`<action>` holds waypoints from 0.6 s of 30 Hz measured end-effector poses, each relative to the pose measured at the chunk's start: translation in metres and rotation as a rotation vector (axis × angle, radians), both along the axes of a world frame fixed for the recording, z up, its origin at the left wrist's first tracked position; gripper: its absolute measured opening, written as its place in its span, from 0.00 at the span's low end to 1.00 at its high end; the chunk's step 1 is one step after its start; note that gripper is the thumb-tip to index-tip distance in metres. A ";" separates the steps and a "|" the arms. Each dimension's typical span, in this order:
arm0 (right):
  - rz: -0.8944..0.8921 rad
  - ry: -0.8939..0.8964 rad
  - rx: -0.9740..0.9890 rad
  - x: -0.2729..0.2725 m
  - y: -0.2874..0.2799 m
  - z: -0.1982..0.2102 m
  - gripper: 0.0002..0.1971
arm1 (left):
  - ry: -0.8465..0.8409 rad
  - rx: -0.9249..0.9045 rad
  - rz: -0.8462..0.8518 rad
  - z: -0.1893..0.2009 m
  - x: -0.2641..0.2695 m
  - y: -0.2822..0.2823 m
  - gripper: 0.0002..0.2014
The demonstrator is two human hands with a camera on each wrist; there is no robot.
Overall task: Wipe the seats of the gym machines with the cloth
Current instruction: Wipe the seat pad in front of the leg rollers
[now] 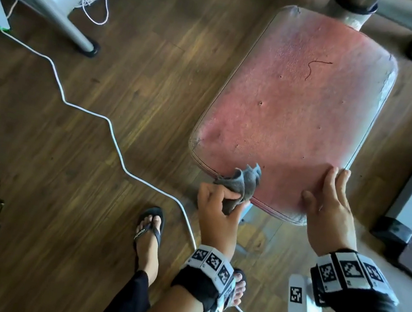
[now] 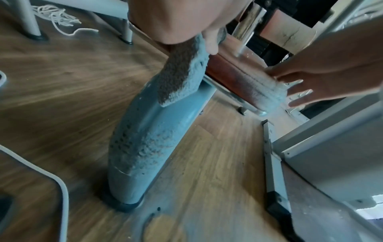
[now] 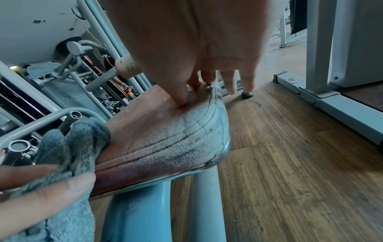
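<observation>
The left hand [image 1: 218, 207] pinches the cloth [image 1: 240, 186] at the seat [image 1: 290, 102] near edge; right hand [image 1: 327, 203] rests spread at the near right corner; better press the cloth flat and wipe toward the far edge.

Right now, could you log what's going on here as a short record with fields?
place: wooden floor among grey gym machine frames
seat: worn red pad, cracked at the near edge
cloth: grey, bunched at the seat's near edge
left hand: grips the cloth
right hand: rests on the seat's near right corner
floor clutter: white cable
</observation>
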State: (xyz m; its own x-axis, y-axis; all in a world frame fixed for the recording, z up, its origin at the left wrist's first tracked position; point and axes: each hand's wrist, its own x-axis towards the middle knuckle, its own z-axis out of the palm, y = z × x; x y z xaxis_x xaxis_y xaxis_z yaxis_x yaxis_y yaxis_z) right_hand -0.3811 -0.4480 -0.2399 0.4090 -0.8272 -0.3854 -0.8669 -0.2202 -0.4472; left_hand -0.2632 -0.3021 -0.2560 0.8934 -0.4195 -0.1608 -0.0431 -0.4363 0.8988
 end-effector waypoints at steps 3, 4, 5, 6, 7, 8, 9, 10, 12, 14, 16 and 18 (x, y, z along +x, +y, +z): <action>-0.018 0.019 0.014 0.003 0.002 0.003 0.35 | -0.026 0.002 -0.010 -0.004 0.004 0.002 0.14; -0.024 0.028 0.022 0.004 0.002 0.004 0.35 | -0.031 0.020 -0.013 -0.004 0.001 0.002 0.14; -0.027 0.035 0.028 0.005 0.003 0.005 0.35 | -0.025 0.036 -0.027 -0.003 -0.003 0.001 0.14; -0.030 0.040 0.033 0.005 0.003 0.006 0.35 | -0.008 0.040 -0.049 -0.003 -0.009 0.001 0.14; -0.033 0.043 0.037 0.005 0.003 0.006 0.35 | 0.015 0.036 -0.076 -0.002 -0.014 0.001 0.13; -0.033 0.044 0.039 0.005 0.003 0.007 0.34 | 0.023 0.033 -0.100 -0.003 -0.016 0.003 0.13; -0.029 0.045 0.039 0.006 0.003 0.007 0.34 | 0.004 0.045 -0.115 -0.005 -0.013 0.007 0.13; -0.028 0.048 0.042 0.006 0.003 0.008 0.34 | -0.040 0.082 -0.117 -0.008 -0.007 0.011 0.14; -0.038 0.047 0.051 0.007 0.003 0.008 0.35 | -0.131 0.164 -0.064 -0.016 0.011 0.017 0.14; -0.049 0.035 0.061 0.007 0.004 0.008 0.34 | -0.127 0.149 0.050 -0.016 0.027 0.019 0.15; -0.063 0.020 0.068 0.008 0.006 0.008 0.34 | -0.101 0.124 0.061 -0.012 0.028 0.017 0.14; -0.071 0.003 0.070 0.009 0.008 0.008 0.34 | -0.067 0.112 -0.026 -0.010 0.020 0.020 0.11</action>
State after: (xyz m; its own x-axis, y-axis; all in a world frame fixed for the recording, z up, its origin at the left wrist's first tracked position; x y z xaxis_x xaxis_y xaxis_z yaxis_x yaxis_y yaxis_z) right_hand -0.3724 -0.4397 -0.2315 0.3488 -0.8252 -0.4444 -0.8807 -0.1264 -0.4565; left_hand -0.2432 -0.2824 -0.2657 0.8926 -0.4257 -0.1483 -0.1143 -0.5320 0.8390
